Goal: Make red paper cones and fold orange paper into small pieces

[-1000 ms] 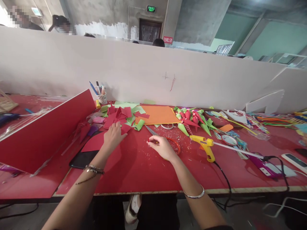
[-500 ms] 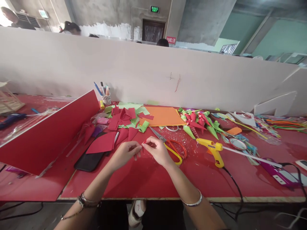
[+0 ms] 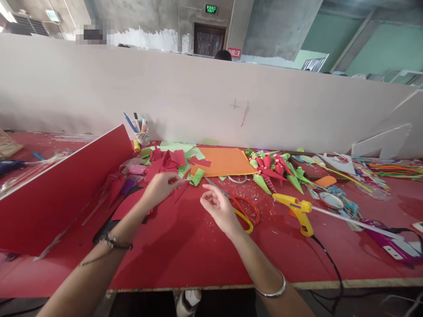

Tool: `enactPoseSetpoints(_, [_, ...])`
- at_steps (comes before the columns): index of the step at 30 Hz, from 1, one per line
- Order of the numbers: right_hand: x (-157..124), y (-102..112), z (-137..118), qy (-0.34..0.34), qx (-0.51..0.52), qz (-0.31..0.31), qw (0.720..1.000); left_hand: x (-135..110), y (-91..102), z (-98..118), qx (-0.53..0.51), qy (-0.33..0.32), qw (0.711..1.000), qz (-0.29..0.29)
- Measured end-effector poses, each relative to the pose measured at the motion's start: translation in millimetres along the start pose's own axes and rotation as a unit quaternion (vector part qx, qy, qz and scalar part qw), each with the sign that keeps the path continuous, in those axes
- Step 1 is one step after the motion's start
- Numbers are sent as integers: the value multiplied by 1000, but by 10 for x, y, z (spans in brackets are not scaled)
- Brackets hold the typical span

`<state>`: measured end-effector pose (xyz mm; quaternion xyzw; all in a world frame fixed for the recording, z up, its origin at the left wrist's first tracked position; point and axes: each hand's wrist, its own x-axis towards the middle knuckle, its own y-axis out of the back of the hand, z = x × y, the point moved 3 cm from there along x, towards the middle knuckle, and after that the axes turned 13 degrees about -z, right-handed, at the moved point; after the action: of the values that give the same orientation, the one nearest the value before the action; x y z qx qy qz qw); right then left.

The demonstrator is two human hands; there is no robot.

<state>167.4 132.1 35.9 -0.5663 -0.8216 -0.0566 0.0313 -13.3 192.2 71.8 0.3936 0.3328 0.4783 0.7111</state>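
Note:
My left hand [image 3: 162,190] is stretched over the heap of cut red paper [image 3: 168,159], its fingers loosely extended and slightly blurred. A pointed red paper piece [image 3: 179,193] lies right by its fingertips; whether they touch it I cannot make out. My right hand [image 3: 218,209] hovers over the red table with fingers curved and apart, nothing visible in them. Just beyond it lie scissors [image 3: 245,216] with orange and yellow handles, partly covered by the hand. A folded green paper piece [image 3: 197,177] sits between the two hands.
Orange sheets [image 3: 228,162] lie at the back, beside a pile of red and green paper cones [image 3: 272,167]. A yellow glue gun [image 3: 299,211] with a long stick rests at right. A red board [image 3: 66,189] stands at left, near a pen cup [image 3: 142,137].
My hands were together, pinching something small and red; they have parted. The left hand has moved up and left to the red paper, and the right hand has opened.

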Motion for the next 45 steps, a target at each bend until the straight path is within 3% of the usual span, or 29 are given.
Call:
enactPoseSetpoints(4, [-74,-11,-90,-7,7,-24,1000,481,337,-348,69,82,993,48])
enactPoseSetpoints(7, [-130,1,-143,-15,-5,-33,999,695,417,-546,110,102,987,53])
enactPoseSetpoints(9, [-168,30,-161,-17,-18,-36,999,713,436,-647,130,109,984,49])
enactPoseSetpoints(13, [-264,106,-151,-30,-52,-49,997,492,494,-821,147,87,985,12])
enactPoseSetpoints(18, [-411,143,-67,-63,-93,-74,991,-23,398,-991,123,-4,979,-160])
enactPoseSetpoints(20, [-457,142,-31,-64,-98,-77,990,-195,312,-1048,118,-18,975,-188])
enactPoseSetpoints(25, [-536,148,10,-74,-94,-66,991,-324,150,-1172,128,-15,982,-137])
enactPoseSetpoints(31, [-645,164,5,-91,-93,-55,990,-281,103,-1246,141,46,980,-134])
enactPoseSetpoints(37, [-751,156,56,-87,-89,-44,991,-276,119,-1188,159,84,973,-142])
enactPoseSetpoints(45, [-842,102,37,-90,-82,-52,991,-459,8,-1038,182,62,968,-162])
